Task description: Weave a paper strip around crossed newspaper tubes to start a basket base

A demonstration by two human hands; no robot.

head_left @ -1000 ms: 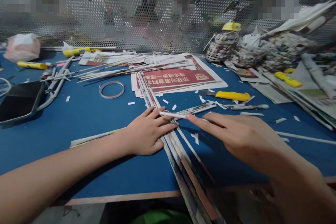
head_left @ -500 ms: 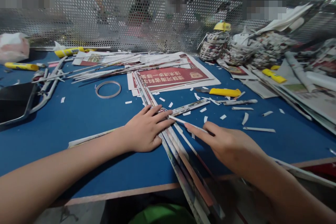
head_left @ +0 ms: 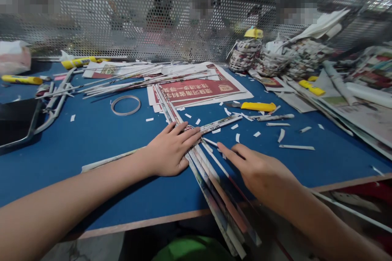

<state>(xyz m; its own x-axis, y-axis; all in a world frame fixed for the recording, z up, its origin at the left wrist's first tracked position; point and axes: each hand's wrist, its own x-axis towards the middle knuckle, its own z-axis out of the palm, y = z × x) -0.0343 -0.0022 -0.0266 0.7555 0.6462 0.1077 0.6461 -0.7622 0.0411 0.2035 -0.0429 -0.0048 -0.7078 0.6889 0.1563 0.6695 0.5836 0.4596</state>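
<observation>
Nearest, long paper sticks (head_left: pixel 211 175) jut over the near edge of the blue table (head_left: pixel 122 200) and run away from the person. Across their middle lies the left hand (head_left: pixel 170 151), palm down, fingers flat and slightly spread, pressing on the spot where shorter paper rolls (head_left: pixel 222 124) cross them. Just to its right, the right hand (head_left: pixel 259 167) pinches a thin white stick (head_left: pixel 209 142) by the fingertips—its tip reaches the crossing beside the left fingers. A little farther, white scraps (head_left: pixel 216 131) are scattered about, with a yellow knife (head_left: pixel 258 107) on the right and a tape ring (head_left: pixel 125 113) on the left. The sticks' far ends rest on a red-printed newspaper (head_left: pixel 202 90); a loose stick pile (head_left: pixel 122 85) lies left of it. Farthest, woven baskets (head_left: pixel 244 56) stand right of centre, before a mesh screen (head_left: pixel 137 12).
</observation>
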